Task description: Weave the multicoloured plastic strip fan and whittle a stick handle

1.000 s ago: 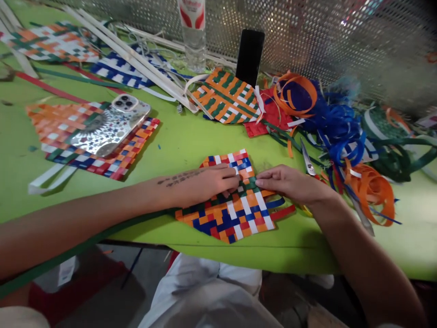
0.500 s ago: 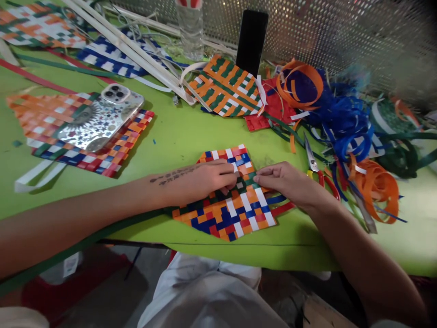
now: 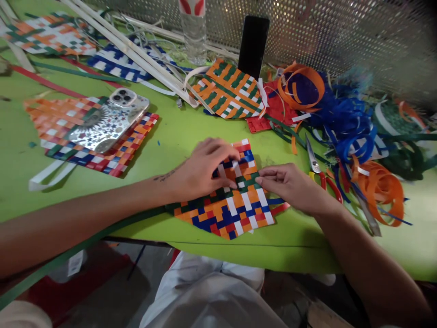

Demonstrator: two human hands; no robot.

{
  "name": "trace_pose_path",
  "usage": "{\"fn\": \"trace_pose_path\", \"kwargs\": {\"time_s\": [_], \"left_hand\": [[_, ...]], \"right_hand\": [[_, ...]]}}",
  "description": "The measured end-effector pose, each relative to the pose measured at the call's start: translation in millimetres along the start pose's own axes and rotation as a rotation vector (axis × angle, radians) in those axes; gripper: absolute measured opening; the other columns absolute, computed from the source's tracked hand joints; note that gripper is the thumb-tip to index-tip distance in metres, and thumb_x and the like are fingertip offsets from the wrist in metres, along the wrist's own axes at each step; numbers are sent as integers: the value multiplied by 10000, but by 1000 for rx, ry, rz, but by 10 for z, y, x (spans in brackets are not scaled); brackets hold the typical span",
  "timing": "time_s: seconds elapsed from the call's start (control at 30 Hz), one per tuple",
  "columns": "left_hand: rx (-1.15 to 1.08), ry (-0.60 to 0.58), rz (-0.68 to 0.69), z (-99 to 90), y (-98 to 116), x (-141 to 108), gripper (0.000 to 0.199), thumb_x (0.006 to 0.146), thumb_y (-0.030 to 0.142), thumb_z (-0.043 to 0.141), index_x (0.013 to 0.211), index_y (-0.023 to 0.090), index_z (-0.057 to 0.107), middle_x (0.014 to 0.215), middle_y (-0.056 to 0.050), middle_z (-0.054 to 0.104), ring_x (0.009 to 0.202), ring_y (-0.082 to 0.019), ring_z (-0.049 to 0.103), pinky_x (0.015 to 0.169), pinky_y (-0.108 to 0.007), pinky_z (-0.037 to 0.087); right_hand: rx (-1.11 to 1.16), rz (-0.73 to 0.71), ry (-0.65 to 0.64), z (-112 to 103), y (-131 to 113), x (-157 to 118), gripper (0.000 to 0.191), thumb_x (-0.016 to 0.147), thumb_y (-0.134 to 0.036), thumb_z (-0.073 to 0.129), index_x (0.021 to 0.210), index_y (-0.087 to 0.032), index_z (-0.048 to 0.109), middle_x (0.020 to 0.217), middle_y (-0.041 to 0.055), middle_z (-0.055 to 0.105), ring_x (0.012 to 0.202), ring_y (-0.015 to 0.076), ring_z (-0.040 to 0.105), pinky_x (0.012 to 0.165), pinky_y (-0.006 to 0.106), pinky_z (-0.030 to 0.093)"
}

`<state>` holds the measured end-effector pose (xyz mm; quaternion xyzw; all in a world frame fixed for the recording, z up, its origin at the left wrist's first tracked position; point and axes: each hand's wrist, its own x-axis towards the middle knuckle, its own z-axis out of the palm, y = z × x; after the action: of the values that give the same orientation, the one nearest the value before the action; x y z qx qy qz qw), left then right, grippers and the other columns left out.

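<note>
A woven piece of orange, blue, red, white and green strips lies flat on the green table near its front edge. Over its upper left part is my left hand, thumb and fingers spread apart, with nothing visibly held. My right hand pinches a green strip at the piece's right edge, thumb below and fingers above. From the left side of the weave, a long green strip runs under my left forearm and past the table edge. Part of the weave is hidden beneath my left hand.
Red-handled scissors lie right of my right hand, beside orange strip coils and blue strips. A patterned phone rests on another woven piece at left. Behind stand a dark phone and a water bottle.
My left hand has lifted and its fingers have spread, showing more of the weave. My right hand stays at the right edge. The whole view has shifted slightly.
</note>
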<state>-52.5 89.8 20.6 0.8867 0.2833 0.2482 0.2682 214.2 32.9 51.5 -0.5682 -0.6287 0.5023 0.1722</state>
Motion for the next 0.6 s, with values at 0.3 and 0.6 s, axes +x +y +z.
{"fn": "trace_pose_path", "kwargs": {"time_s": [0.3,0.6], "left_hand": [[-94,9,-319,-51,73,2,976,708,505,908,1518,325,395,1486,-104,571,1353,-377,559,1115,-513,479],[-30,118,-307,53,134,-18,962,681,385,943,1491,282,434,1485,-124,525,1390,-351,500,1136,-506,472]], "right_hand": [[-261,-180,28,-16,-36,11,336,1029,-501,546,971,-206,697,899,26,697,803,169,603,666,287,444],[-456,-268,47,-23,-24,22,278,1052,-387,519,861,-199,592,798,-1,591,720,129,519,672,283,371]]}}
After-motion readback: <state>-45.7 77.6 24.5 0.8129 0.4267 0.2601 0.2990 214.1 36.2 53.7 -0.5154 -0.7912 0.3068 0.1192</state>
